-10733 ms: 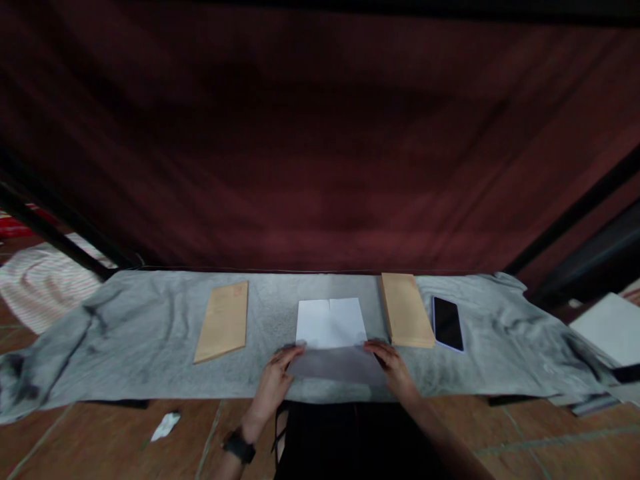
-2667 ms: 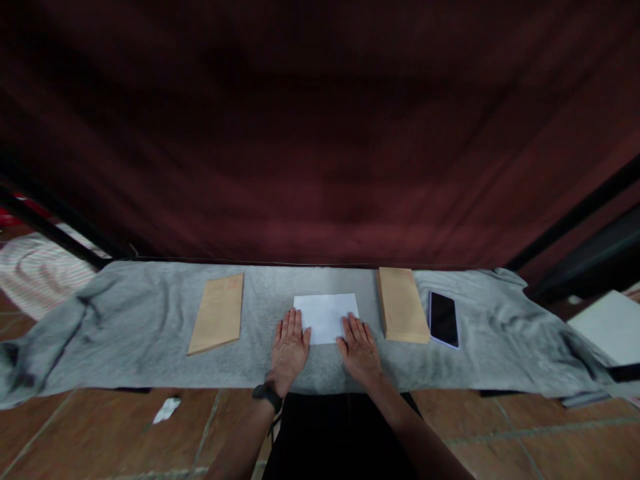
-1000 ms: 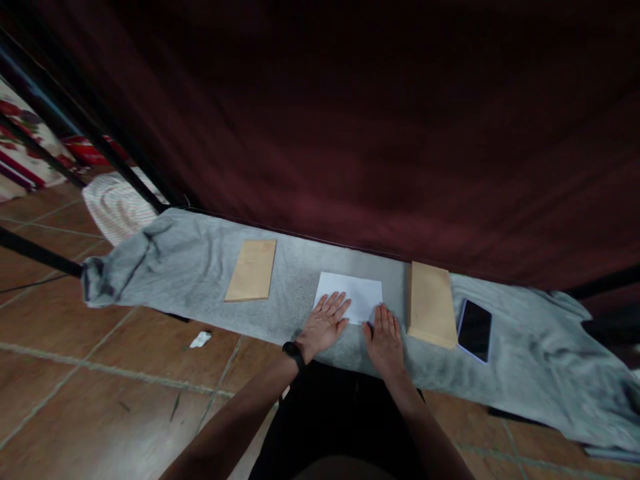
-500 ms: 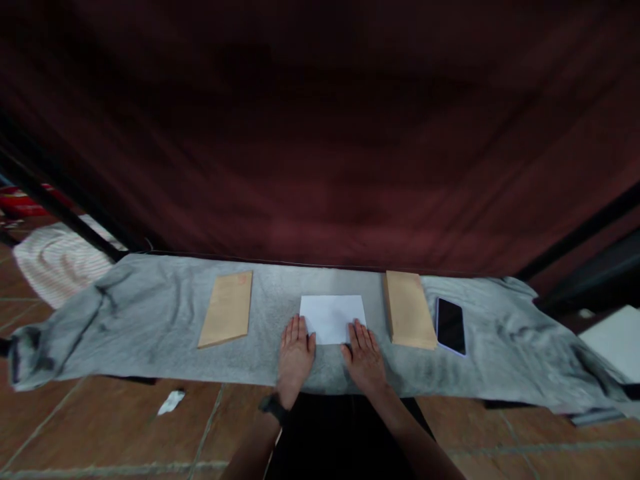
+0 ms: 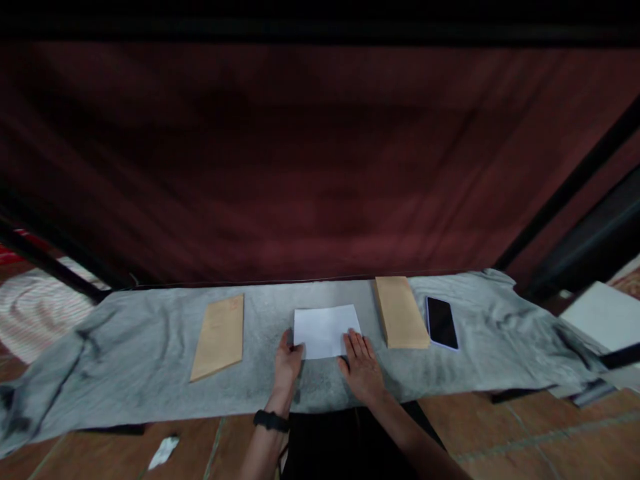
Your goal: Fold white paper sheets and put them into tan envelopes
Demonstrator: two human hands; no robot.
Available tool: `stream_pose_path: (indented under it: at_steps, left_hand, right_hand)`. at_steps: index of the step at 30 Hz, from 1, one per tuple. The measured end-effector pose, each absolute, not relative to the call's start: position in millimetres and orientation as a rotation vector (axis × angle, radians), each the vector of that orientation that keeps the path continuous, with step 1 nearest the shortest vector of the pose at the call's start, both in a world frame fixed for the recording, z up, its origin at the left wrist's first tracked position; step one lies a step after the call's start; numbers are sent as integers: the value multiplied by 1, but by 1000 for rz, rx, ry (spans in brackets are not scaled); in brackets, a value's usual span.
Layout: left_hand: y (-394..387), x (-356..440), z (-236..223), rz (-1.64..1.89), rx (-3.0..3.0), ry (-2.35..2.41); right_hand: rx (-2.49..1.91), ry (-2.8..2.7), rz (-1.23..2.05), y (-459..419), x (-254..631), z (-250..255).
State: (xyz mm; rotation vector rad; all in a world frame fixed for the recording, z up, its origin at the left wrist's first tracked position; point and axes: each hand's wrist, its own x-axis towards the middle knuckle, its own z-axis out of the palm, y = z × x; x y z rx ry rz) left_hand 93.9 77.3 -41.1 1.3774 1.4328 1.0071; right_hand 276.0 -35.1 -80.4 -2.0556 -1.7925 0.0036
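Observation:
A white sheet of paper (image 5: 324, 328), folded, lies flat in the middle of the grey cloth. At its near left corner is my left hand (image 5: 289, 363), turned on its side with the thumb over the corner and the fingers curled at the left edge; the fingertips are partly hidden. My right hand (image 5: 363, 367) rests palm down with fingers stretched over the paper's near right corner. To the left lies a brown envelope (image 5: 219, 337) with a faint red mark near its top. On the right is a stack of brown envelopes (image 5: 401, 312).
A phone (image 5: 441, 323) with a dark screen lies right of the stack. Grey cloth (image 5: 150, 353) covers the narrow table, bunched at both ends. Behind it hangs a dark red curtain (image 5: 310, 187). A crumpled white scrap (image 5: 163, 452) lies on the tiled floor.
The paper was folded over from a larger sheet and pressed flat by both hands. Since half a second ago, my left hand has turned from lying flat to gripping the corner; my right stays flat.

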Motion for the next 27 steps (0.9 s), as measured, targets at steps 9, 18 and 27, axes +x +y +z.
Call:
stream_pose_path:
  at_steps: [9, 18, 27]
  left_hand:
    - [54, 105, 17, 1057, 997, 1048]
    - [41, 98, -3, 950, 925, 1090]
    - [74, 81, -34, 977, 1362, 1153]
  right_hand:
    - [-1674, -1452, 419, -8, 253, -21]
    - [-1030, -490, 1030, 3, 240, 25]
    - [-1198, -493, 1342, -39, 265, -27]
